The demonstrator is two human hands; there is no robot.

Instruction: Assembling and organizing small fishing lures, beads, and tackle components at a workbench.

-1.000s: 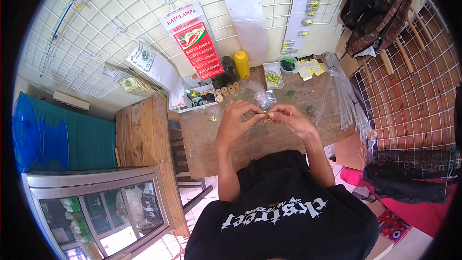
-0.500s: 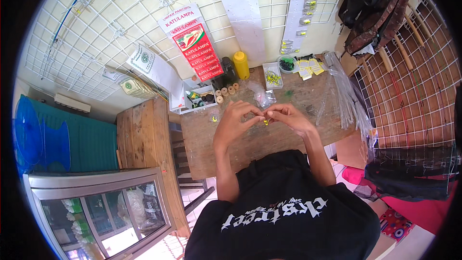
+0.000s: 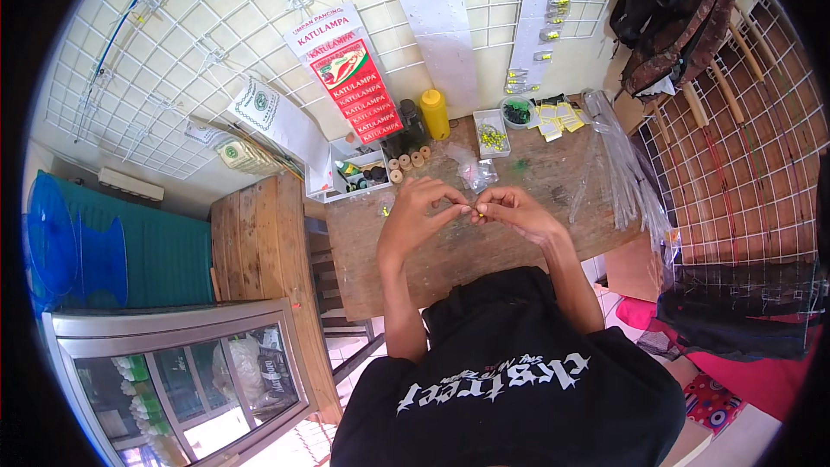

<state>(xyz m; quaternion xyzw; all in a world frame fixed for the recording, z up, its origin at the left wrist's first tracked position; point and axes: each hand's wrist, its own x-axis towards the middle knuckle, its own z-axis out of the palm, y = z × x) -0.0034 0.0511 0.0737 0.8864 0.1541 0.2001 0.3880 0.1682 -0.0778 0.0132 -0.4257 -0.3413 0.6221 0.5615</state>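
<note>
Over the wooden table, my left hand and my right hand meet fingertip to fingertip. The thumb and forefinger of each are pinched together. A tiny yellow piece shows at the right fingertips, mostly covered by them. Whatever the left fingertips grip is too small to make out. Another small yellow piece lies on the table left of my left hand. Just beyond the hands rests a crumpled clear plastic bag. Farther back, a white box contains several small yellow pieces.
A yellow bottle, cork-coloured cylinders and a white tray of small items line the back. A round tub of dark green pieces sits beside yellow cards. Long clear plastic sleeves lie at the right.
Both hands stay pinched together, with only slight finger movement. The yellow piece at the right fingertips shows less than before. The left hand has shifted a little leftward.
</note>
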